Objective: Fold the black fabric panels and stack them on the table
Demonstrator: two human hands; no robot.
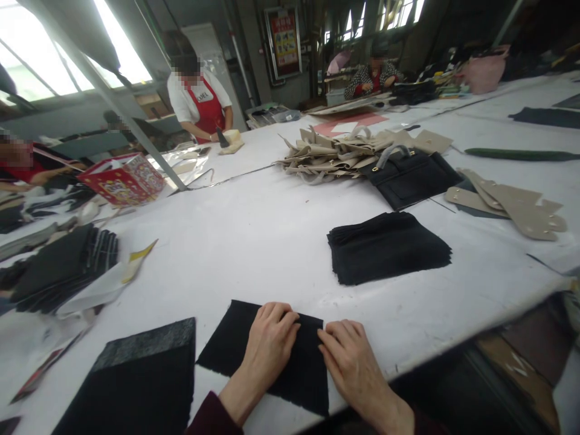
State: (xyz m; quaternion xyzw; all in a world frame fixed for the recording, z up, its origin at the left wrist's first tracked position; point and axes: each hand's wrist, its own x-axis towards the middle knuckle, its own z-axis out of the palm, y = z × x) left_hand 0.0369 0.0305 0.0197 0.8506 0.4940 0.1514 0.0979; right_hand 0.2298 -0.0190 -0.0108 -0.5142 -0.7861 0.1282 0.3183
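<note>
Left hand (272, 338) rests on black cloth (306, 365), likely steadying it; right hand (350, 356) meets its edge; both half-curled, grip unclear.

Under our left hand (270, 335) we see plain black cloth (307, 374); left of that hand, a black panel (140, 393) with a speckled grey band (147, 343). Beyond our right hand (351, 353) are a black stack (389, 248) and beige pieces (321, 154).
</note>
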